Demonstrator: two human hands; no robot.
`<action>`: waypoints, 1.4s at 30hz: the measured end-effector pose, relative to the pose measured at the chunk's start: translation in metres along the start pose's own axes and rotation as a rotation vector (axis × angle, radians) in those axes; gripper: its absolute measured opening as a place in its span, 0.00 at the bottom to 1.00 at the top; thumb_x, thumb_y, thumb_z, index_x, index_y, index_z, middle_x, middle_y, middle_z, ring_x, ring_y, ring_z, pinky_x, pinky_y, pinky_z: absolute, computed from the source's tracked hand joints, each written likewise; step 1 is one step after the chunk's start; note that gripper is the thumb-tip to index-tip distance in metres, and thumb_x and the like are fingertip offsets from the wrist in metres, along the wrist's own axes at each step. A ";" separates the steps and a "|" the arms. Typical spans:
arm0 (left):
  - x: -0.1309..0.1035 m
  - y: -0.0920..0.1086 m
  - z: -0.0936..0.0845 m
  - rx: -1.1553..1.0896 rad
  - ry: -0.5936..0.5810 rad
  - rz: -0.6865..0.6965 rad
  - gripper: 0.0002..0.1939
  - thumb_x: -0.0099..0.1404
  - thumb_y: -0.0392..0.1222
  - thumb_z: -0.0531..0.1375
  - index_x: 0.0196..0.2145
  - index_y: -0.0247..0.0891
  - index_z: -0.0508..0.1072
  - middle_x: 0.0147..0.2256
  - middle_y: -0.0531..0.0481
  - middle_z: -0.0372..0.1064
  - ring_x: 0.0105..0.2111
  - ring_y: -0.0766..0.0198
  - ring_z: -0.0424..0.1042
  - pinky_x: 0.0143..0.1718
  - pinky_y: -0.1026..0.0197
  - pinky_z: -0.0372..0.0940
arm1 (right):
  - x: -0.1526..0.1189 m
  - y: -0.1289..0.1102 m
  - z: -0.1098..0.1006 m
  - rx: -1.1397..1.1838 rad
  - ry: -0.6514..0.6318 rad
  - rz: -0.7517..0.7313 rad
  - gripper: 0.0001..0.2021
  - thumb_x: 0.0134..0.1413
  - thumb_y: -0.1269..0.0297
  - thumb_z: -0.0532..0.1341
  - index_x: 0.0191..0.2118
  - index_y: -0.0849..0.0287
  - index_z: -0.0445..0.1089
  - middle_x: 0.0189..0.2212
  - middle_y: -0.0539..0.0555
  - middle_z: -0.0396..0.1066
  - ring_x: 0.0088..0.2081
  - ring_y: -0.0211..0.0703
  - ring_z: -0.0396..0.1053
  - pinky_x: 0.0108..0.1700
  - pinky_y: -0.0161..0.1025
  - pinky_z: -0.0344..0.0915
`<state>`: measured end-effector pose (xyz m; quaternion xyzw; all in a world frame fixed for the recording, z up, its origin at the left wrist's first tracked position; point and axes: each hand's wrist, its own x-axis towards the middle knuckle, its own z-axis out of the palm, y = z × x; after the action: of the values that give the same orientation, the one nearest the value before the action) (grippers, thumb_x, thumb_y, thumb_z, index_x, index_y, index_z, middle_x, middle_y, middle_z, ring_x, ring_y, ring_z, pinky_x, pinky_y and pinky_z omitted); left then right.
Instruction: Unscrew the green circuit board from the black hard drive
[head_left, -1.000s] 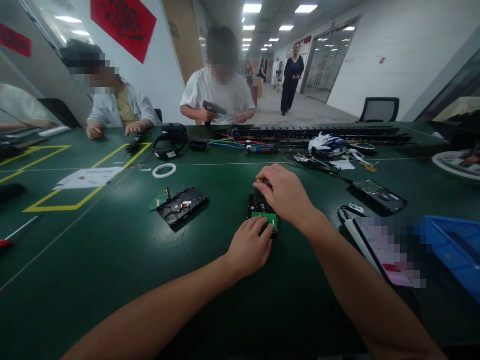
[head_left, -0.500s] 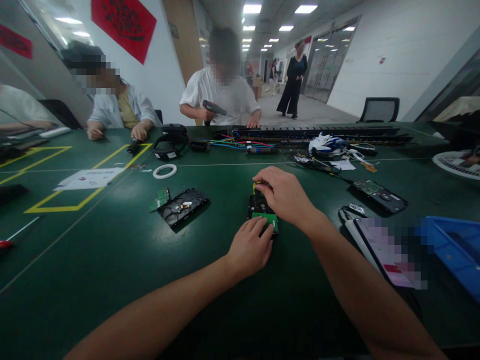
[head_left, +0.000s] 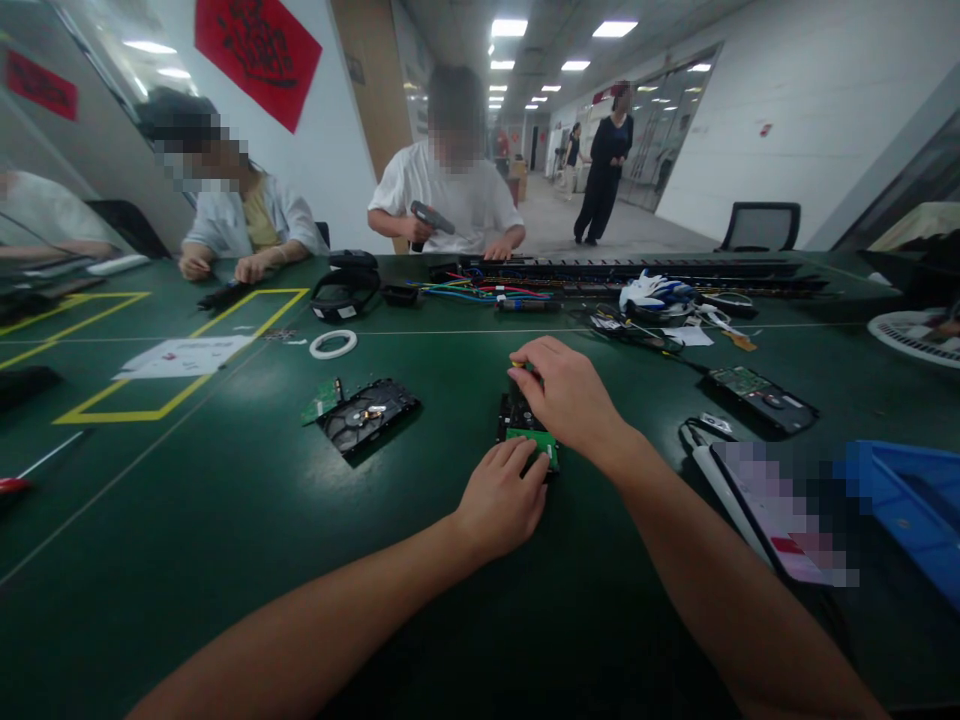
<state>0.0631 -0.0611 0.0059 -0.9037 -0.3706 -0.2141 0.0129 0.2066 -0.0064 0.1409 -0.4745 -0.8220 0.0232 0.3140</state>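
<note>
On the green table lies a hard drive [head_left: 511, 408] with a green circuit board [head_left: 541, 438] at its near end. My left hand [head_left: 504, 488] holds the drive down, its curled fingers pressing on the board's edge. Above the far part of the drive, my right hand [head_left: 559, 385] is closed in a pinch around a small screwdriver [head_left: 517, 366], which stands upright. Only a bit of its yellow handle shows; my fingers cover most of it, and its tip is hard to make out.
To the left are an opened hard drive [head_left: 367, 418], a loose circuit board [head_left: 322, 400] and a tape roll [head_left: 333, 344]. Rightward lie another hard drive [head_left: 761, 398], a phone [head_left: 776, 515] and a blue bin [head_left: 911, 500]. Cables [head_left: 487, 290] and gloves [head_left: 656, 295] lie behind; people sit opposite.
My right fingers have turned slightly about the screwdriver, now hiding more of its yellow handle. My left hand stays on the drive. The seated person at left has brought both hands together over a dark object.
</note>
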 end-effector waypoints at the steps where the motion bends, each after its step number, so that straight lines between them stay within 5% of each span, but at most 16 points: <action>1: 0.000 0.000 0.000 0.000 -0.003 0.001 0.20 0.73 0.42 0.57 0.60 0.36 0.69 0.60 0.37 0.67 0.61 0.45 0.67 0.64 0.42 0.65 | 0.000 0.000 0.000 -0.007 0.002 0.017 0.03 0.68 0.69 0.60 0.43 0.58 0.71 0.44 0.58 0.75 0.46 0.48 0.71 0.48 0.44 0.64; 9: 0.000 0.000 -0.001 0.007 -0.012 -0.004 0.20 0.73 0.42 0.57 0.60 0.36 0.69 0.60 0.37 0.67 0.61 0.45 0.66 0.64 0.42 0.64 | 0.000 0.004 -0.001 -0.029 0.008 0.062 0.11 0.65 0.56 0.66 0.37 0.55 0.67 0.38 0.54 0.72 0.39 0.46 0.69 0.43 0.43 0.62; 15: 0.000 0.001 -0.004 0.003 -0.022 -0.008 0.20 0.73 0.42 0.56 0.60 0.36 0.69 0.60 0.36 0.67 0.62 0.45 0.66 0.64 0.42 0.64 | 0.000 0.004 -0.004 -0.014 -0.018 0.007 0.02 0.65 0.67 0.64 0.41 0.56 0.71 0.42 0.55 0.74 0.44 0.48 0.71 0.48 0.43 0.63; 23: 0.001 0.000 -0.004 0.002 -0.022 -0.003 0.20 0.73 0.42 0.57 0.60 0.36 0.69 0.60 0.36 0.67 0.62 0.45 0.66 0.64 0.42 0.64 | 0.001 0.008 -0.006 0.007 -0.029 -0.024 0.08 0.65 0.74 0.61 0.46 0.56 0.72 0.45 0.56 0.76 0.47 0.48 0.72 0.50 0.44 0.63; 27: 0.001 0.000 -0.004 0.002 -0.019 -0.004 0.20 0.73 0.42 0.57 0.60 0.36 0.69 0.59 0.36 0.67 0.61 0.45 0.66 0.64 0.43 0.64 | 0.000 0.005 -0.007 -0.036 -0.034 -0.001 0.02 0.66 0.66 0.64 0.43 0.56 0.72 0.42 0.55 0.75 0.44 0.48 0.72 0.45 0.43 0.63; 32: 0.001 0.000 -0.003 0.007 -0.016 -0.004 0.20 0.73 0.42 0.56 0.60 0.36 0.69 0.60 0.36 0.67 0.62 0.45 0.66 0.63 0.42 0.65 | 0.000 0.005 -0.005 -0.156 0.012 0.041 0.12 0.65 0.53 0.66 0.39 0.56 0.70 0.38 0.55 0.73 0.38 0.47 0.69 0.40 0.42 0.61; 38: 0.001 0.000 -0.002 0.016 -0.011 -0.007 0.20 0.73 0.42 0.57 0.59 0.35 0.70 0.59 0.36 0.67 0.61 0.45 0.66 0.64 0.43 0.64 | 0.000 0.008 -0.004 -0.115 -0.014 -0.015 0.04 0.66 0.64 0.65 0.44 0.57 0.73 0.43 0.57 0.76 0.44 0.49 0.73 0.45 0.44 0.65; 42: 0.000 -0.001 -0.002 0.009 -0.008 -0.003 0.20 0.73 0.42 0.57 0.60 0.36 0.70 0.59 0.36 0.67 0.62 0.45 0.66 0.64 0.43 0.64 | 0.000 0.008 -0.004 -0.015 -0.041 -0.077 0.09 0.65 0.72 0.62 0.48 0.57 0.74 0.48 0.56 0.78 0.48 0.49 0.74 0.52 0.45 0.67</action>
<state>0.0624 -0.0607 0.0074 -0.9040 -0.3728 -0.2089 0.0152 0.2149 -0.0025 0.1416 -0.4444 -0.8459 0.0147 0.2944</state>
